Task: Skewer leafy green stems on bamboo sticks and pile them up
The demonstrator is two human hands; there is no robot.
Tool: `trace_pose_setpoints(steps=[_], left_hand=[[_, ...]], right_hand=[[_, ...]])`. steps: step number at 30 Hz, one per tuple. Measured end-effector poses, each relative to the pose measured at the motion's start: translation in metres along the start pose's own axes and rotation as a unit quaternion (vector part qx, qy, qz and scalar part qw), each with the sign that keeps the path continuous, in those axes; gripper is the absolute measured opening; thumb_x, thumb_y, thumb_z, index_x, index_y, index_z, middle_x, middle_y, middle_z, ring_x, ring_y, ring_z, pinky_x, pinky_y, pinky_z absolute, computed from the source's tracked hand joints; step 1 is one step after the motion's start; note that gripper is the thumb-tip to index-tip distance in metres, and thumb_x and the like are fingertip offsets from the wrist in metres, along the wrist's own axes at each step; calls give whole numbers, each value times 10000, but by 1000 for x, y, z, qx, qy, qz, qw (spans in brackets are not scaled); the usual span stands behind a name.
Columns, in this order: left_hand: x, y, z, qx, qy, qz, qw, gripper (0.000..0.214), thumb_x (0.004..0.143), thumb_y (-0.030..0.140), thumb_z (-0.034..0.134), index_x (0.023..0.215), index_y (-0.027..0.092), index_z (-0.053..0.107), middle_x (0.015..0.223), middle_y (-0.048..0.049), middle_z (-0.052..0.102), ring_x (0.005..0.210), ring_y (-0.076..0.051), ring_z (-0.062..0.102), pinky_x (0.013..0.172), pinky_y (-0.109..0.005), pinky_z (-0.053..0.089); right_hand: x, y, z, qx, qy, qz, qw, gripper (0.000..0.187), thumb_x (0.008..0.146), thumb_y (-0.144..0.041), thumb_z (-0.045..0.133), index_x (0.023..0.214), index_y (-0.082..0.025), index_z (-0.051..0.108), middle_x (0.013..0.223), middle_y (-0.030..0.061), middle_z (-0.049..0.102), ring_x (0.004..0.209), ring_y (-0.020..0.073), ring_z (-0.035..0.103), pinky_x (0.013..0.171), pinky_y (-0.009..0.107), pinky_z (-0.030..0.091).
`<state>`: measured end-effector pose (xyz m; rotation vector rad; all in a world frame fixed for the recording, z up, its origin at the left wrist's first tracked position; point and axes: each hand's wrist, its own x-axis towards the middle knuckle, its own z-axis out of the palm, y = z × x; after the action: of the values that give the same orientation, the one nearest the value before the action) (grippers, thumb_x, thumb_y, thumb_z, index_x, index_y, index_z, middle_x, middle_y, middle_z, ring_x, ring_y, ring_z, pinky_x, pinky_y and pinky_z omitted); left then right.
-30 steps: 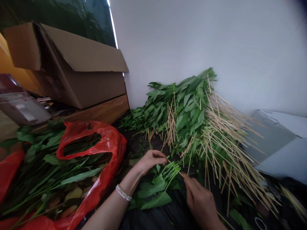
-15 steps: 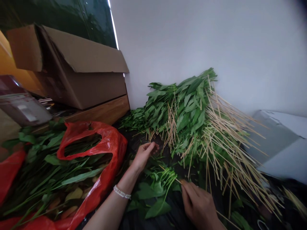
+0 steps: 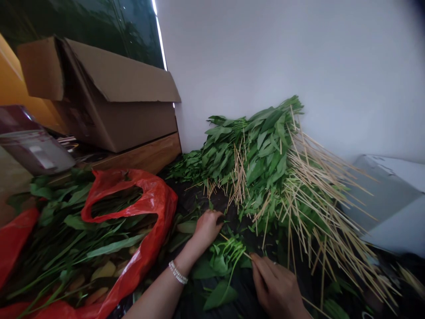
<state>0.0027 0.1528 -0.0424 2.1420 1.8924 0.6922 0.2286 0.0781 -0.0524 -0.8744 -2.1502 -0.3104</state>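
My right hand [image 3: 277, 285] pinches a thin bamboo skewer [image 3: 246, 255] threaded through a small bunch of green leaves [image 3: 223, 260] lying on the black sheet [image 3: 244, 292]. My left hand [image 3: 207, 227], with a bead bracelet on the wrist, rests just behind that bunch with its fingers curled down onto loose leaves; what it grips is hidden. Directly behind both hands rises a large pile of skewered leaves [image 3: 265, 155] with sticks fanning out to the right.
An open red plastic bag [image 3: 156, 208] full of loose leafy stems [image 3: 99, 230] lies at left. Behind it are a cardboard box [image 3: 109, 102] and a wooden board [image 3: 146, 155]. A grey box [image 3: 388, 195] sits at right, against the white wall [image 3: 282, 53].
My left hand let go of the bunch's top, reached back toward the pile, then curled down onto the leaves. My right hand slid slightly down and left with the skewer.
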Motion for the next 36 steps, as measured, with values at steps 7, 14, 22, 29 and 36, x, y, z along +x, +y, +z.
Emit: trace_pose_setpoints(steps=[7,14,22,29,36], left_hand=[[6,7,-12,-113,112,48,986,219,826,155,545,976,209,694,910,-64,660,899,-199,586,863,-310,420],[6,17,-20,-319,65,61,944,192,821,246,579,935,174,715,857,-61,662,834,-181,605,783,-273,443],[2,21,-24,-401,-26,73,913,216,801,313,621,916,170,733,837,-56,648,828,-175,600,804,-284,442],[4,18,-21,-419,-6,27,908,202,731,346,698,836,182,749,791,-48,676,776,-179,613,757,-291,459],[4,18,-18,-418,13,12,908,165,724,316,701,815,187,750,763,-36,673,754,-163,615,736,-267,462]], right_hand=[[-7,7,6,-33,-25,42,998,271,943,-193,371,1048,-130,612,785,59,675,639,123,651,622,203,485],[-4,8,5,-52,-18,94,994,328,961,-218,314,1053,-130,616,796,59,680,639,125,661,591,189,491],[-3,9,3,-55,-25,101,993,345,966,-233,297,1062,-146,617,812,62,683,678,129,664,624,184,504],[-4,9,3,-52,-28,111,992,331,962,-222,301,1081,-146,601,840,66,683,687,133,663,647,194,507],[-7,11,4,-43,-38,123,991,339,963,-224,289,1094,-154,594,855,60,684,691,130,663,642,196,507]])
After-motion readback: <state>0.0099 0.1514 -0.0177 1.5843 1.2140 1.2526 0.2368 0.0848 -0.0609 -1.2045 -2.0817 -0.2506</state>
